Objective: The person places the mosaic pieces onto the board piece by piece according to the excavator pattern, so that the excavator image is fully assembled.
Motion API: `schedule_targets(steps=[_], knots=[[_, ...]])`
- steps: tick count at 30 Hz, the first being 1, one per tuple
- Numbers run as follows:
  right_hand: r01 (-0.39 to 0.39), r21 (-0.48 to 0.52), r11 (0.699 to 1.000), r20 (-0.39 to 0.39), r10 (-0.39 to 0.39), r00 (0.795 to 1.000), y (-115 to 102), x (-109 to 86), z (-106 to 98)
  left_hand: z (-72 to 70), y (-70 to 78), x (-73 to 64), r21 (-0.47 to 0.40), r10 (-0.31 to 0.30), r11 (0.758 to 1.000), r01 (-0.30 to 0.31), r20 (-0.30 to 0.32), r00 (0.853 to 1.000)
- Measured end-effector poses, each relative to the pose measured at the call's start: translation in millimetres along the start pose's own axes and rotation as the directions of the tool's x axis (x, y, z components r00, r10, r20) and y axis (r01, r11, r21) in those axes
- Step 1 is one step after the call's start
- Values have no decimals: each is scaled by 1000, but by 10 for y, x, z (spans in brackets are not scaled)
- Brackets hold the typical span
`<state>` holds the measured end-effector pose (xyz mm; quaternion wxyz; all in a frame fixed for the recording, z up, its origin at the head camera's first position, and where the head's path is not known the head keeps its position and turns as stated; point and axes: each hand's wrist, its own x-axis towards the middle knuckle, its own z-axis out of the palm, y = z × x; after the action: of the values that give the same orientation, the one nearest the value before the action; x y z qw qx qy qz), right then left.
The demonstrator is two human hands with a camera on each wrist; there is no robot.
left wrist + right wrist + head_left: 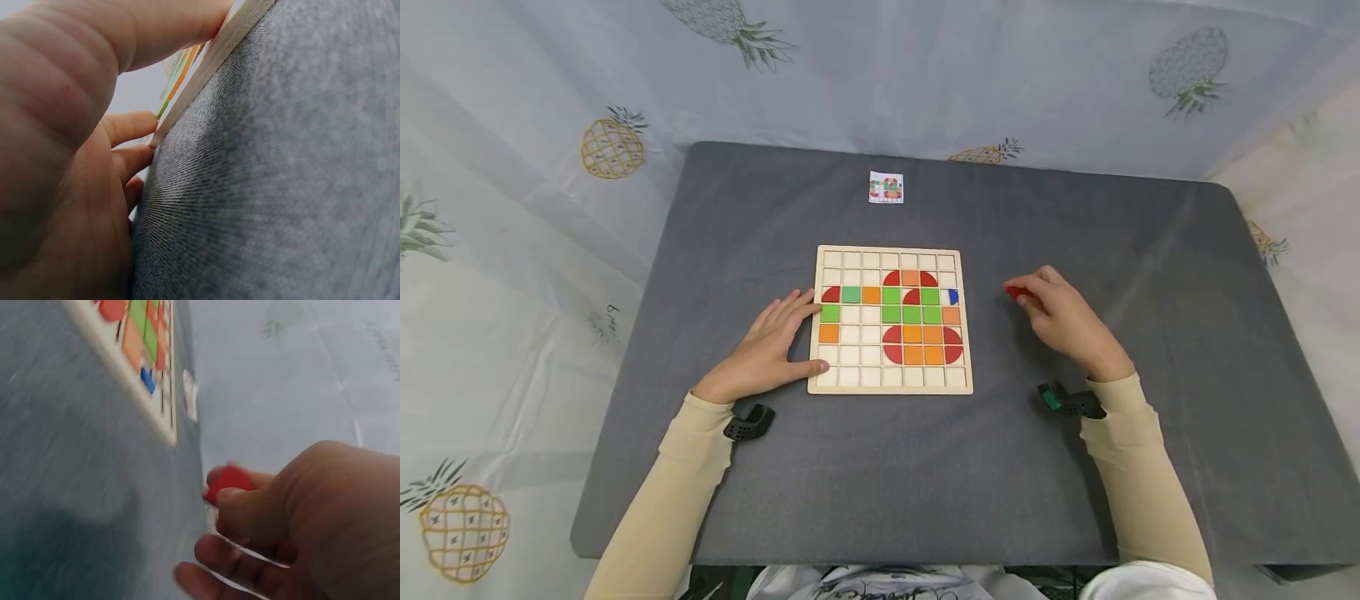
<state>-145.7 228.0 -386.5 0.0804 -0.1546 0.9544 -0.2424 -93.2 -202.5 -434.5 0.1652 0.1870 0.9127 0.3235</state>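
Note:
A light wooden grid board (850,379) lies on the table, its cells partly filled with red, orange, green and blue tiles. My left hand (767,346) rests at the board's left side with fingers extended, the thumb over the lower left rim. In the left wrist view, fingertips (145,122) touch the board's edge. To the right of the board, my right hand (1063,317) pinches a small red tile (230,481) between thumb and index finger; the fingers hide part of its outline. A blue piece (953,297) sits in a right-column cell.
Behind the board lies a small printed card (886,187) with a coloured grid pattern. Dark grey cloth (910,483) covers the table. A pale curtain (970,75) with pineapple prints hangs beyond its far edge.

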Motion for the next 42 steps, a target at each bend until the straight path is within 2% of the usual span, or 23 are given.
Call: schedule_targets(steps=[3, 7, 15, 18, 21, 26, 29, 38, 42], knots=[[23, 37, 999, -16, -23, 1000, -137, 65, -9, -6, -8, -4, 3, 2, 1000, -2, -6, 1000], [35, 98, 995, 16, -37, 999, -333, 160, 8, -11, -8, -7, 1, 5, 1000, -5, -3, 1000], [174, 230, 957, 32, -187, 982, -744, 362, 165, -27, 8, -5, -9, 9, 1000, -9, -1, 1000], [176, 291, 941, 66, -203, 977, -896, 412, 242, -26, 6, -3, -10, 11, 1000, -11, -3, 1000], [171, 345, 923, 132, -228, 965, -1040, 457, 328, -25, -1, -3, -11, 11, 1000, -11, -4, 1000], [197, 338, 920, 222, -281, 934, -1241, 523, 486, -21, -7, -3, -9, 2, 1000, -2, -4, 1000], [199, 336, 921, 255, -292, 922, -1335, 552, 577, -18, -7, 1, -3, -3, 1000, 3, 0, 1000], [200, 293, 935, 254, -278, 926, -1510, 588, 798, -24, 4, 7, 14, -2, 1000, 2, -4, 1000], [185, 267, 946, 299, -263, 917, -1543, 581, 874, -31, 3, -4, 14, -6, 1000, 6, -3, 1000]])
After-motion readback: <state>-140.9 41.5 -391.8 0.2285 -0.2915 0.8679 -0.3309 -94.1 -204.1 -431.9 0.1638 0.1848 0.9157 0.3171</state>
